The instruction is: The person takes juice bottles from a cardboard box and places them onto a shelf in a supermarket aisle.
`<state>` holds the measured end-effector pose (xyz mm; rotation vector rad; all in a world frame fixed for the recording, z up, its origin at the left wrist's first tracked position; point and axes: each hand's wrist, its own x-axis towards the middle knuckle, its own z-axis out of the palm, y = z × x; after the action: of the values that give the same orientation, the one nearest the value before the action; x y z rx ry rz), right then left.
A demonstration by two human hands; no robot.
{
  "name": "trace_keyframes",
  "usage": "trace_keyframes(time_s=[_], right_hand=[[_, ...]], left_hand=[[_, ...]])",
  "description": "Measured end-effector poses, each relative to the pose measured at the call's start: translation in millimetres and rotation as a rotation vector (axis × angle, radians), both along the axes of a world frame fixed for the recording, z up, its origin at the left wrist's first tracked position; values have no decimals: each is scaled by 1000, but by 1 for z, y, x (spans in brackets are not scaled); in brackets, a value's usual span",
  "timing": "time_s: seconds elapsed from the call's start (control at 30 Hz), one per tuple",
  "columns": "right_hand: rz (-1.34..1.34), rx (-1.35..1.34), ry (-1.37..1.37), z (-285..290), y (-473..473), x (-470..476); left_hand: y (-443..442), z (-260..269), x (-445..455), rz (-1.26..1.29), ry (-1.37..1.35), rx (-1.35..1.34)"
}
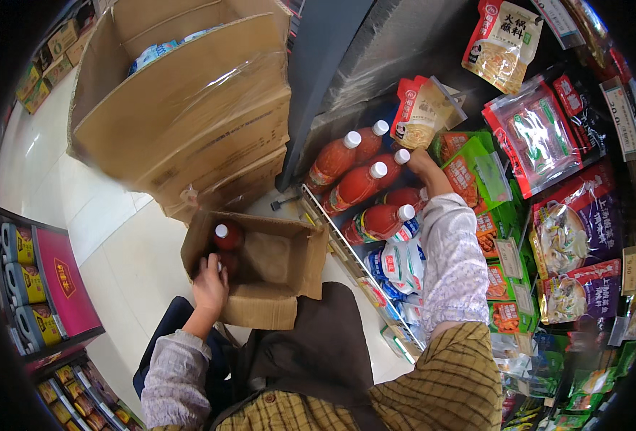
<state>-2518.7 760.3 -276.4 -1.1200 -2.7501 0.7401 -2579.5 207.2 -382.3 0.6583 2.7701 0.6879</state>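
Note:
My left hand (210,285) reaches into an open cardboard box (269,312), its fingers around the white cap of a red sauce bottle (229,265). Beside that one, a second red bottle (230,240) stands in the box. On the bottom shelf to the right are several red sauce bottles (355,186) with white caps, some upright and some leaning. My right hand (423,164) is among the rear bottles, close to a white-capped bottle (391,166) and just below a hanging sauce pouch (417,110). Its fingers are mostly hidden, so its grip is unclear.
A tall open carton (188,124) stands at the upper left. White-and-blue bags (401,264) lie nearer on the shelf, behind its front rail (345,248). Green seasoning packets (474,172) and larger pouches (560,231) hang at the right. Another display shelf (67,280) stands at far left.

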Motion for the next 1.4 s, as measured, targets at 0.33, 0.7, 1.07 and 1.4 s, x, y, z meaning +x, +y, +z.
trace_keyframes(time_s=[0.33, 0.7, 1.07, 1.4], right_hand=[[243, -303, -76, 5, -7, 19], [-209, -485, 263, 20, -25, 13], [-373, -14, 236, -36, 74, -1], [-261, -55, -181, -7, -8, -15]], left_hand=[[-2, 0, 0, 19, 16, -8], [0, -4, 1, 19, 31, -8], [2, -1, 1, 8, 20, 31], [-3, -1, 2, 34, 37, 17]])
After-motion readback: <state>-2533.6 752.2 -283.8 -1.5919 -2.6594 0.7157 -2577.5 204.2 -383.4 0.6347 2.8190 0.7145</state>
